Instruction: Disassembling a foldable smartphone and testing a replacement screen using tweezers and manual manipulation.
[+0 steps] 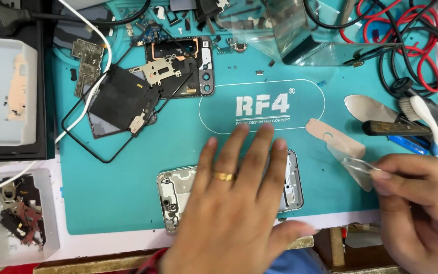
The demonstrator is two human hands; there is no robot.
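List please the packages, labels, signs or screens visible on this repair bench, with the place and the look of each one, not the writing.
Printed logo: middle of the teal work mat, white letters inside a white rounded outline, just beyond the left hand.
Clear plastic package: top of the mat, right of centre, transparent and creased.
White tray: left edge, rectangular, in a black frame.
Clear parts box: lower left, holding small dark parts.
No lit screen shows.

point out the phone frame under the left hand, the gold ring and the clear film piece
phone frame [293, 182], head view, bare right edge
gold ring [224, 176], head view, band on the left hand's finger
clear film piece [358, 165], head view, part beside the right hand's fingertips
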